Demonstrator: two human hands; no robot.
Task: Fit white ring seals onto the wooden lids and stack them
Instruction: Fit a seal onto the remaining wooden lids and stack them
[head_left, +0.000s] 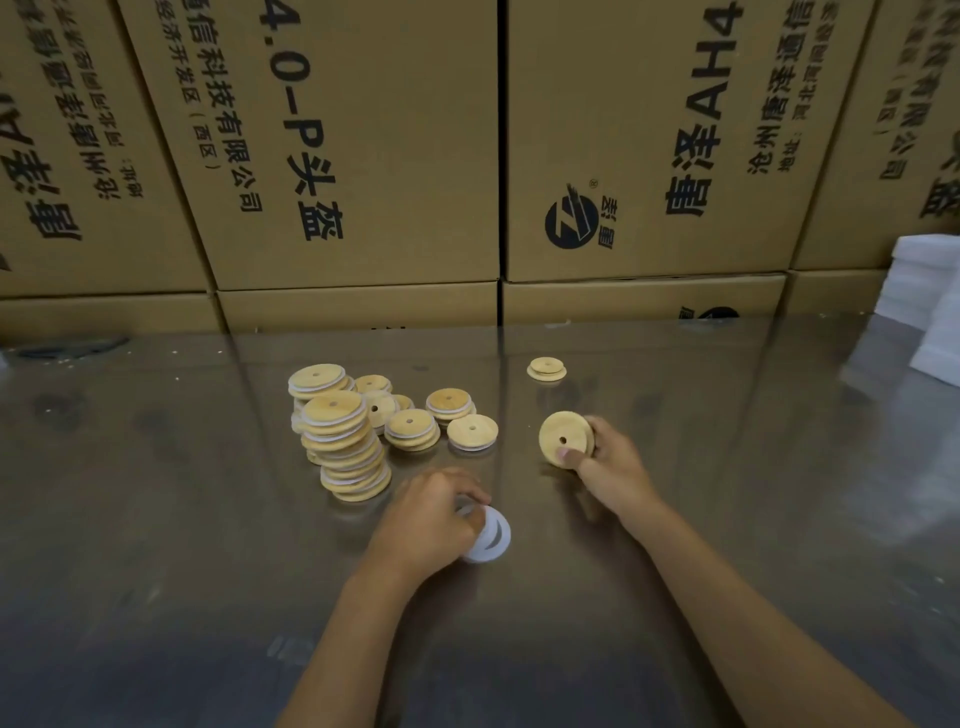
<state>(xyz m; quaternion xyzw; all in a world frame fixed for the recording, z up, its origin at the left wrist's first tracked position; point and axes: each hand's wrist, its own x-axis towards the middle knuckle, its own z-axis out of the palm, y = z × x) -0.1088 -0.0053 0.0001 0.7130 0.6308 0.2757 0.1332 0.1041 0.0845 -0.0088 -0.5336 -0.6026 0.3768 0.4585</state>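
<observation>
Cartons (358, 145) back a shiny worktop (727, 493). Left hand (428, 514) fingers pinch white seals (488, 535); right hand (610, 462) fingers grip a tilted lid (563, 436) beside the stack (348, 447).

Both bare forearms reach forward from the bottom edge. Left hand (428, 517) sits palm-down, knuckles up, fingers curled round a white ring seal (488, 535). Right hand (610, 460) is further out, thumb and fingers pinching a wooden lid (563, 436) held on edge.
</observation>
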